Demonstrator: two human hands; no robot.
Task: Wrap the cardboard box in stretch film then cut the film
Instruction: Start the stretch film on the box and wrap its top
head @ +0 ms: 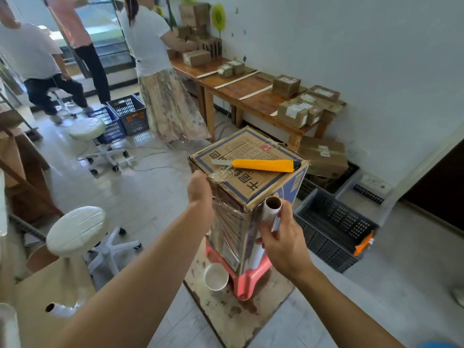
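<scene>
A tall cardboard box [253, 151] with blue print stands upright on a pink plastic stool [247, 280]. Clear stretch film [231, 222] covers its near side and its top left corner. A yellow utility knife [266, 165] lies on the box top, blade out to the left. My left hand [199, 190] presses flat against the upper left edge of the box. My right hand [281, 243] grips the stretch film roll [270, 212], held upright against the near right corner of the box.
A white paper cup [216, 277] sits by the pink stool on a stained board [226, 312]. A dark crate [334, 229] lies to the right. White stools [75, 231] stand left. A wooden table [251, 91] with parcels runs along the wall. Three people stand at the back.
</scene>
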